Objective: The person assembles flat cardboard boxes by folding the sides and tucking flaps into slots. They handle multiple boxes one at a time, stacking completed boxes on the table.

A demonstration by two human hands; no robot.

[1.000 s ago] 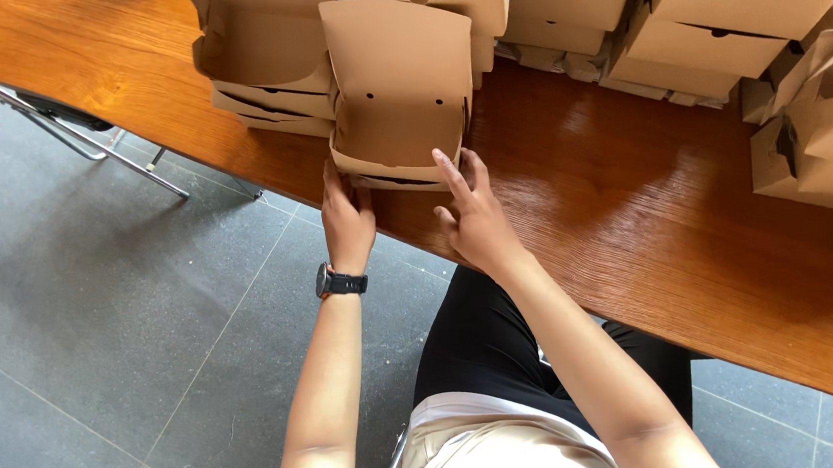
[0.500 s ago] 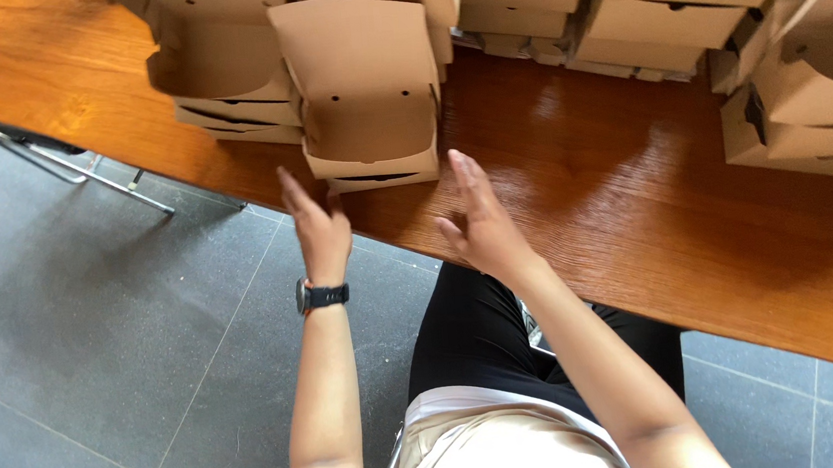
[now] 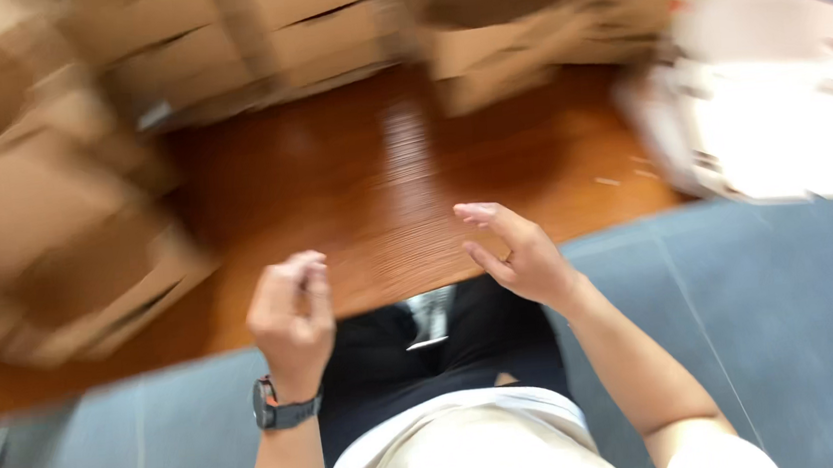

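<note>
My left hand (image 3: 291, 315) hovers over the near edge of the wooden table (image 3: 381, 177), fingers curled loosely, holding nothing; a dark watch sits on its wrist. My right hand (image 3: 516, 251) is held open beside it, fingers apart and empty. A stack of brown cardboard boxes (image 3: 56, 245) stands to the left of both hands, blurred by motion. Neither hand touches a box.
More brown boxes (image 3: 318, 32) line the table's far side. A pile of flat white sheets (image 3: 778, 122) lies at the right end of the table. Grey tiled floor (image 3: 797, 331) lies below and to the right.
Both hands have let go of the box stack and drawn back toward me. The view has swung to the right, so the stack now sits at the left and white sheets appear.
</note>
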